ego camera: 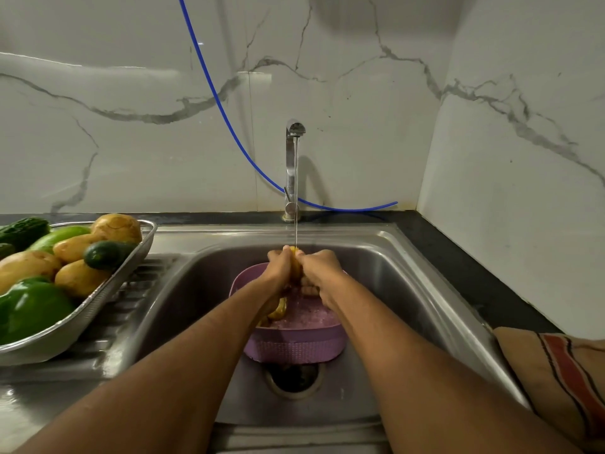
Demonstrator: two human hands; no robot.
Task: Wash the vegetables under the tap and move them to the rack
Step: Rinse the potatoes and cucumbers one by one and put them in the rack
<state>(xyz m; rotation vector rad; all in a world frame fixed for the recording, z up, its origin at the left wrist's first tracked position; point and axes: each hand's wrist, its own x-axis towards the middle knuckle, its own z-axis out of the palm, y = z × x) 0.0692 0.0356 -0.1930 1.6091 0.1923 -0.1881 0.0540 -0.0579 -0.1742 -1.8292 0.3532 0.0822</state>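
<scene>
**Under the tap: potato held in both hands**

Over the purple basin [294, 345] in the sink [409, 267], a yellow potato [295, 257] sits under the tap [292, 165], its long axis seemingly running away from the camera. Left hand [278, 273] and right hand [319, 273] grip it. Washed vegetables fill the rack [108, 293] to the left.

rack [137, 253] left of sink [393, 276], tap [292, 165] behind
</scene>
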